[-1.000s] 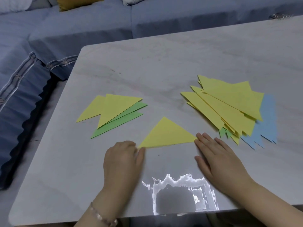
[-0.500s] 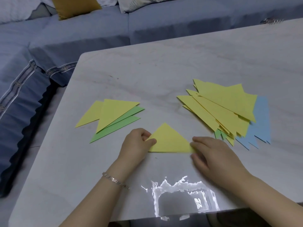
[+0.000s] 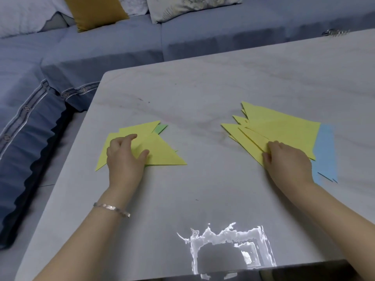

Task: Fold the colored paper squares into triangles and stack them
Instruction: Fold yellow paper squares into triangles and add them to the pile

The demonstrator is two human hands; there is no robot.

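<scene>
Since the earlier frame the yellow triangle (image 3: 162, 153) has moved from the counter (image 3: 203, 189) in front of the person onto the folded stack (image 3: 140, 128). It now lies on top, its long edge nearest the person and one sharp corner overhanging the stack to the right. The paper is flat and cleanly creased. A green triangle (image 3: 160, 129) shows only as a tip at the far side of the stack. The left hand (image 3: 123, 159) rests on the triangle, released, with the thumb laid on the paper. Well to the right of the stack, the right hand (image 3: 288, 161) pinches the near edge of the yellow pile (image 3: 284, 126), which lies fanned over blue paper (image 3: 324, 151).
</scene>
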